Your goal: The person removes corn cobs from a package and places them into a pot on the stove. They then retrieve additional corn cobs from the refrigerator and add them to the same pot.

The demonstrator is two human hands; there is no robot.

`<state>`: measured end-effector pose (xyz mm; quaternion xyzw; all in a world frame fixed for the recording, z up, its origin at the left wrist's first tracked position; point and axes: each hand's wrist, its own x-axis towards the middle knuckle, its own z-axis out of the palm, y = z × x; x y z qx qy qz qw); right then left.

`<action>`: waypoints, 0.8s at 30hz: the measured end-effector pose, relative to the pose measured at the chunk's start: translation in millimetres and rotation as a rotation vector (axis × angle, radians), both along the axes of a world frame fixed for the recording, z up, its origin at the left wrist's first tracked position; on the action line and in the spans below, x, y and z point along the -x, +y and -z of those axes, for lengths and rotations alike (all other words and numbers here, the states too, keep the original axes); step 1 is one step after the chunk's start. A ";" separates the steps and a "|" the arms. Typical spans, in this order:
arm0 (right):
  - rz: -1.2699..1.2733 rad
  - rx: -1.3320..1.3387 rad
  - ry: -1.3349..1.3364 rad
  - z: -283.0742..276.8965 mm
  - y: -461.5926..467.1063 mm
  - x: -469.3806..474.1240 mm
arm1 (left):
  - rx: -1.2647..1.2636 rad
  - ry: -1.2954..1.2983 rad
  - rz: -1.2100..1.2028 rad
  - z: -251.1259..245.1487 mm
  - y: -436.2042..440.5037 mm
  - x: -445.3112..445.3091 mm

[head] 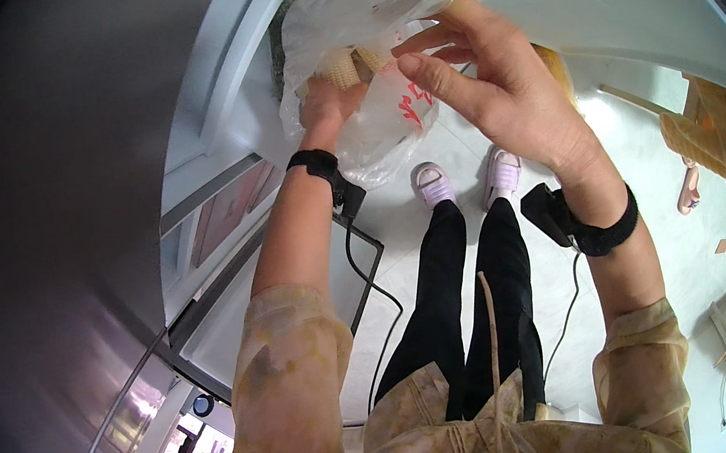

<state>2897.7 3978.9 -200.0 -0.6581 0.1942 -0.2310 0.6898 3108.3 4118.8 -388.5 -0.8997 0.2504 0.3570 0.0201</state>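
A translucent plastic bag (349,15) with red writing hangs at the top middle, its mouth apart. Pale corn cobs (342,71) show inside it. My left hand (330,107) reaches into the bag beside the cobs; its fingertips are partly hidden, so a grip on a cob cannot be told. My right hand (493,65) is raised at the bag's right side, with the bag's rim draped over the base of its index finger. Thumb and fingers are spread. Each wrist wears a black strap with a small device and cable.
White shelving of an appliance that looks like a refrigerator (227,86) stands left of the bag, with a dark door panel (52,164) at far left. A white curved panel (615,1) is at upper right. Below are a pale tiled floor (393,243) and my lilac shoes (434,183).
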 end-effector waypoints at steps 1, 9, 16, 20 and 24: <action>0.017 0.033 0.000 4.2 1.9 1.0 | -0.025 0.036 -0.023 -2.3 -0.9 -1.1; -0.080 -0.058 0.160 -9.2 2.0 18.6 | 0.297 0.641 -0.541 -89.5 23.8 -18.8; -0.015 -0.228 0.071 -2.5 5.4 6.6 | 0.656 1.131 -0.760 -163.4 63.9 23.6; 0.007 -0.339 0.128 11.3 13.9 10.9 | 0.749 1.345 -0.815 -176.4 78.4 43.8; -0.096 -0.435 0.306 22.8 45.4 11.1 | 0.785 1.520 -0.868 -176.8 83.1 56.6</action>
